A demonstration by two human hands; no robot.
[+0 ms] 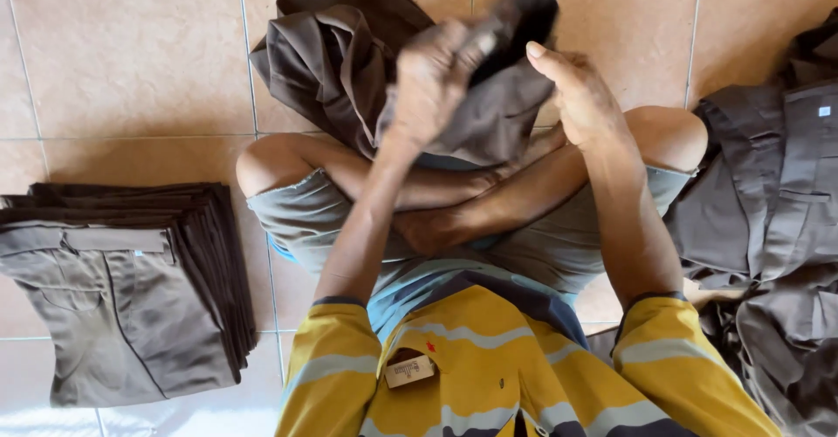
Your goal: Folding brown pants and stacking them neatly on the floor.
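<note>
Between our two hands, raised above the crossed legs, hangs the brown garment (471,123) we are handling. The left hand (432,79) is closed over its upper edge, fingers curled tight around a bunched fold of cloth, with a dark end of the fabric sticking out just past the knuckles. The right hand (580,96) sits just beside it, fingers nearly straight and the thumb raised; its palm presses against the side of the cloth. We cannot tell whether those fingers pinch any fabric, since the palm side is hidden.

Beyond the fingertips, the rest of the garment drapes in loose folds down onto the tiled floor (131,53). Well to the left of the left fingers lies a stack of folded trousers (131,289), edges squared. Well to the right of the right fingers lies a loose heap of unfolded garments (768,227) of the same brown.

To work this step well, in our judgement, we hold the seam edges aligned before letting the cloth settle, keep the left grip firm while the flat right hand smooths out creases, and lift the trailing fabric clear of the knees so it does not drag or twist.
</note>
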